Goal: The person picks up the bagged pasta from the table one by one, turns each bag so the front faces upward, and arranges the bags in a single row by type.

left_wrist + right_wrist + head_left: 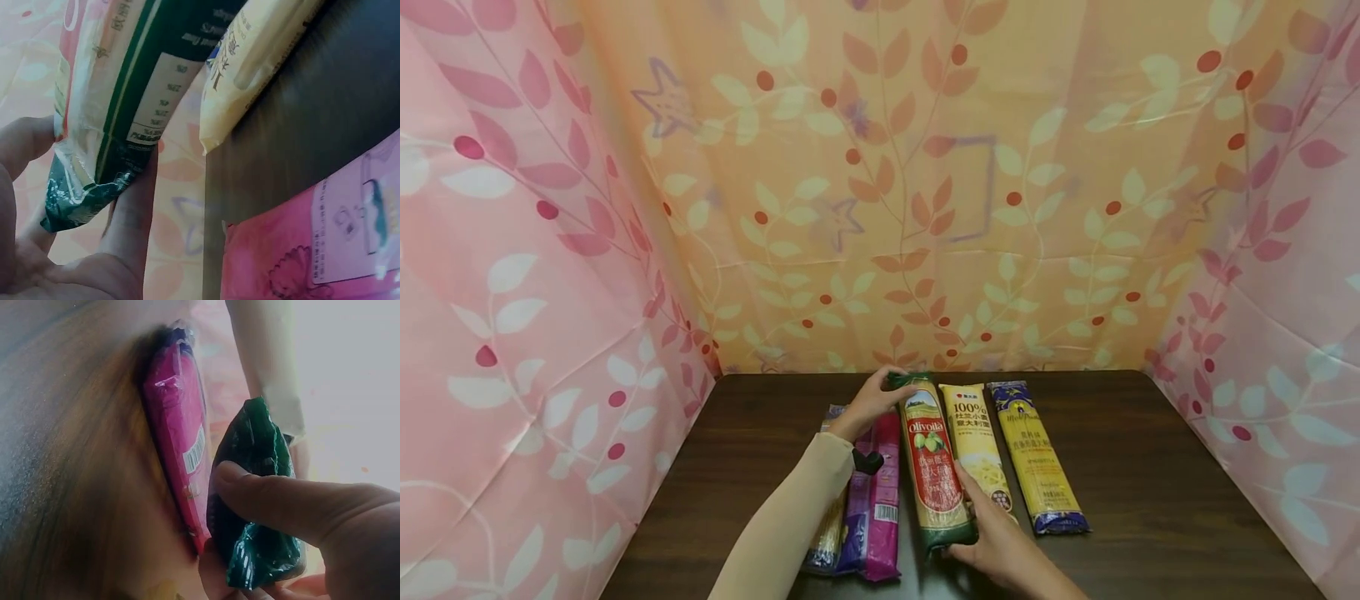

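Both hands hold a long pasta packet [933, 454] with a red label and green ends, raised off the dark table. My left hand [872, 404] grips its far end; in the left wrist view the thumb and fingers of the left hand [75, 256] lie on opposite sides of the green end. At the near end my right hand [996, 537] pinches the packet, and the right wrist view shows the thumb pressed on the crumpled green wrapper [253, 506]. Just left of it lies a pink and purple packet [883, 500], partly behind the left forearm.
A cream-yellow pasta packet [976, 433] lies right beside the held one. Further right is a yellow packet with blue ends [1037, 458]. Another packet [826, 542] shows left of the pink one. Patterned curtains [880, 208] stand behind the table [1150, 467] and at both sides.
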Tool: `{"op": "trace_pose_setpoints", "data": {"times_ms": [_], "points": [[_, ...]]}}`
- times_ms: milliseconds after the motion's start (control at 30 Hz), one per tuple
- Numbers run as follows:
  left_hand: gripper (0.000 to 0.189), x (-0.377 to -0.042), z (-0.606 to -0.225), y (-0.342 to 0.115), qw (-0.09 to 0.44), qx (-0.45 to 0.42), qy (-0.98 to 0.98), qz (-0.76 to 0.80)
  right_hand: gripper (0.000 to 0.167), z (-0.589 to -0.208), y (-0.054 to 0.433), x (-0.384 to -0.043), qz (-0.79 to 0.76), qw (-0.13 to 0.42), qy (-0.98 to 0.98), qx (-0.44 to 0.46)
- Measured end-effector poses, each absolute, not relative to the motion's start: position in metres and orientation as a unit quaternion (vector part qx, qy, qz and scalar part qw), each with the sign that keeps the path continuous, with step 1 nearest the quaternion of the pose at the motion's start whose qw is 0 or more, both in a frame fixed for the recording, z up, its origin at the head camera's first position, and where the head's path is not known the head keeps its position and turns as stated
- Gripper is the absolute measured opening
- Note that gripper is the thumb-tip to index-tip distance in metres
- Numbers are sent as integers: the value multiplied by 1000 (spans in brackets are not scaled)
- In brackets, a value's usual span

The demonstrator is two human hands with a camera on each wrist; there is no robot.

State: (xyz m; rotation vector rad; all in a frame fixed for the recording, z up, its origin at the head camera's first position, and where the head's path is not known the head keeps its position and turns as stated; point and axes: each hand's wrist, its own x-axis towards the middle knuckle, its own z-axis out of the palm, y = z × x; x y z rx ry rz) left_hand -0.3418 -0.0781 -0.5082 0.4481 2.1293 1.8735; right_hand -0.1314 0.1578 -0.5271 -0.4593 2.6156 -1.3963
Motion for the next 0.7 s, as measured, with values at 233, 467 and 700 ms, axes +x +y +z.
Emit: {"op": "trace_pose_setpoints", "data": {"times_ms": [233,467,700], "points": [[41,-348,-505,-72,115,160,763,616,128,-532,148,-137,-462,37,874,-145],[38,-356,-509,-68,96,167,789,584,127,-539,141,-147,-453,26,879,-146],[41,-363,-521,-69,115,166,822,533,123,-543,137,-152,-447,32,881,-154]]}}
